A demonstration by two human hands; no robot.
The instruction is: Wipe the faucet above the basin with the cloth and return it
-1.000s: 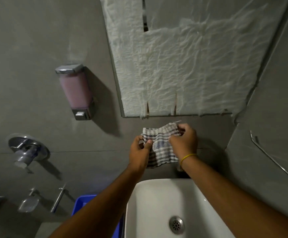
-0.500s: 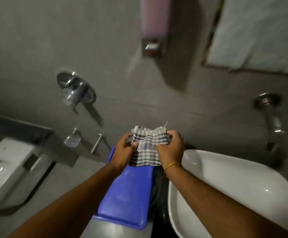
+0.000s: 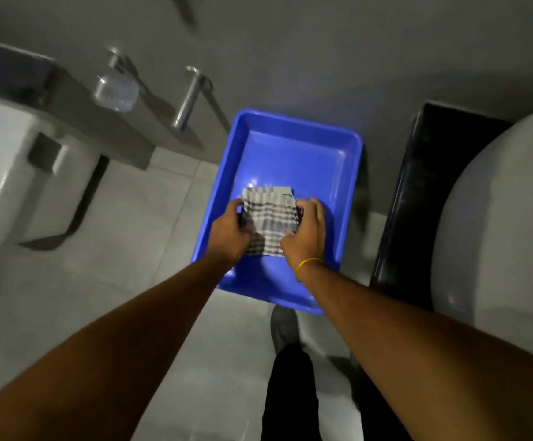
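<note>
Both hands pinch the checked cloth (image 3: 270, 222) by its side edges, the left hand (image 3: 228, 232) on one side and the right hand (image 3: 304, 233) on the other, fingers closed on the fabric. A second ago the cloth was held up by the wall over the white basin (image 3: 494, 218); now it has come down and sits low inside the blue tray (image 3: 351, 173), which lies under and past the hands. I cannot tell if it touches the bottom. The wiping looks done, so letting go is likely next. The faucet is out of sight.
</note>
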